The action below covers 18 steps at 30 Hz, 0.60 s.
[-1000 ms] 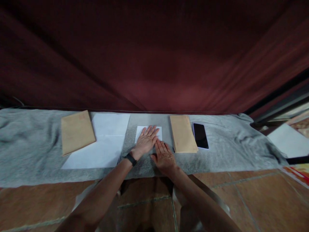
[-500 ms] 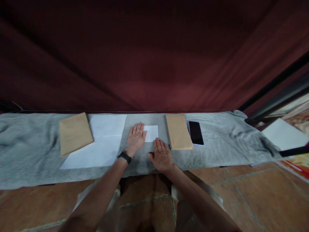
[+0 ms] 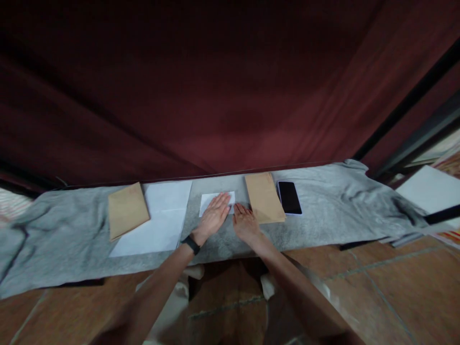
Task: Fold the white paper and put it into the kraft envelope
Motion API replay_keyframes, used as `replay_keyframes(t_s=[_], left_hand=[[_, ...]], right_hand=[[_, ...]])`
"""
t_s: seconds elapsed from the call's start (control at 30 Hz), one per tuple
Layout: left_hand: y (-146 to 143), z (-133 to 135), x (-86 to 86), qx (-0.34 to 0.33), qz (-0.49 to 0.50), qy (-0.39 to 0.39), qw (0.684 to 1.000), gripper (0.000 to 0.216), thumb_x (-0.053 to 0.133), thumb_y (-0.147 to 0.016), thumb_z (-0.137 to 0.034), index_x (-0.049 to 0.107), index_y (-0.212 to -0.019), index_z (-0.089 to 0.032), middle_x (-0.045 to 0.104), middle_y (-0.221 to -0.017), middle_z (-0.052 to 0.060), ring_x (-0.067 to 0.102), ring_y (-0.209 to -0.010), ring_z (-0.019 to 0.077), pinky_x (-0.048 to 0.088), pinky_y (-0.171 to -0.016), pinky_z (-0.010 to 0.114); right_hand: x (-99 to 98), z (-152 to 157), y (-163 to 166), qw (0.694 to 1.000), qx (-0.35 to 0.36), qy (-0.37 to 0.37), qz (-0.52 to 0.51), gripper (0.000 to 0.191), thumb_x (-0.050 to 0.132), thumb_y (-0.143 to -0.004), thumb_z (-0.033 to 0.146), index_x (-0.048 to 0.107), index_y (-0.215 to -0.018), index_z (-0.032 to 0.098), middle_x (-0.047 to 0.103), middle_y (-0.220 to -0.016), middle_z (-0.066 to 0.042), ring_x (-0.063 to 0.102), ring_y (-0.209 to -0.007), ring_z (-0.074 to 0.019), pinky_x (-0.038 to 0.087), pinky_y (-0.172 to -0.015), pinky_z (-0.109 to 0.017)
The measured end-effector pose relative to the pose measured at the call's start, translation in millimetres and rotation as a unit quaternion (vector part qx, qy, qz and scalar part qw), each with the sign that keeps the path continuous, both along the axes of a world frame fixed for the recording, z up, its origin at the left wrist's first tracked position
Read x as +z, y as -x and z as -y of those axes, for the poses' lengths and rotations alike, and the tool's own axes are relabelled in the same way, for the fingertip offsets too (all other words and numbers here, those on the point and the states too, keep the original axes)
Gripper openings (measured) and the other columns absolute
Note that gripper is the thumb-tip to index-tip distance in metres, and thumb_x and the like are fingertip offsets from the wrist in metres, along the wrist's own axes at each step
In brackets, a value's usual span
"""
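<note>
A small folded white paper (image 3: 208, 201) lies on the grey cloth (image 3: 323, 215) in front of me. My left hand (image 3: 212, 216), with a black band on its wrist, lies flat and open across the paper. My right hand (image 3: 245, 223) rests flat and open on the cloth just to the right, its fingertips at the paper's lower right corner. Neither hand holds anything.
A brown envelope (image 3: 265, 197) and a black phone (image 3: 289, 197) lie to the right of my hands. To the left sit white sheets (image 3: 158, 220) with another brown envelope (image 3: 127, 210) on their corner. A dark red curtain (image 3: 215, 96) hangs behind. Tiled floor (image 3: 377, 297) lies below.
My left hand slid left over the paper, then back across it to the right. My right hand stayed beside it. The camera has tilted and shifted.
</note>
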<state>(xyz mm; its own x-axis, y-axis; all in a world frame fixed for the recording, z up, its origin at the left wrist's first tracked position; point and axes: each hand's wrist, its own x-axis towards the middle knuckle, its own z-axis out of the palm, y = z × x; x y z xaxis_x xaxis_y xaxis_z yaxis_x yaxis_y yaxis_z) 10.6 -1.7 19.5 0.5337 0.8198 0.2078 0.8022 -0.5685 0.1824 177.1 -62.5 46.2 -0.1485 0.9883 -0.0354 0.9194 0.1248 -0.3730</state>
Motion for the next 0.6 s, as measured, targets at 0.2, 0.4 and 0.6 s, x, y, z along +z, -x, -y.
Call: replay_keyframes(t_s=[0.2, 0.4, 0.6], left_hand=[[-21, -17, -8.7, -0.017, -0.065, 0.073, 0.995, 0.059, 0.016, -0.109, -0.037, 0.04, -0.158, -0.017, 0.037, -0.166, 0.008, 0.03, -0.156, 0.0169, 0.024, -0.129, 0.04], [-24, -25, -8.7, 0.023, -0.087, 0.06, 0.994, 0.059, 0.017, -0.108, -0.036, 0.036, -0.161, -0.017, 0.036, -0.167, 0.007, 0.026, -0.157, 0.0196, 0.023, -0.128, 0.044], [-31, -30, -7.8, 0.07, -0.085, 0.055, 0.992, 0.059, 0.018, -0.108, -0.039, 0.034, -0.161, -0.021, 0.037, -0.167, 0.006, 0.025, -0.158, 0.0235, 0.021, -0.128, 0.05]], right_hand=[[-5.7, 4, -1, 0.999, 0.042, 0.026, 0.012, 0.056, 0.039, -0.103, 0.026, 0.042, -0.157, 0.01, 0.038, -0.165, -0.013, 0.041, -0.15, -0.0291, 0.034, -0.122, -0.045], [3.9, 1, -4, 0.997, 0.056, 0.046, 0.019, 0.056, 0.037, -0.102, 0.021, 0.043, -0.156, 0.01, 0.039, -0.164, -0.013, 0.042, -0.149, -0.0284, 0.035, -0.12, -0.045], [12.4, -3, -1, 0.997, 0.06, 0.049, 0.025, 0.053, 0.037, -0.1, 0.017, 0.05, -0.151, 0.009, 0.044, -0.161, -0.015, 0.047, -0.144, -0.0292, 0.036, -0.119, -0.045]])
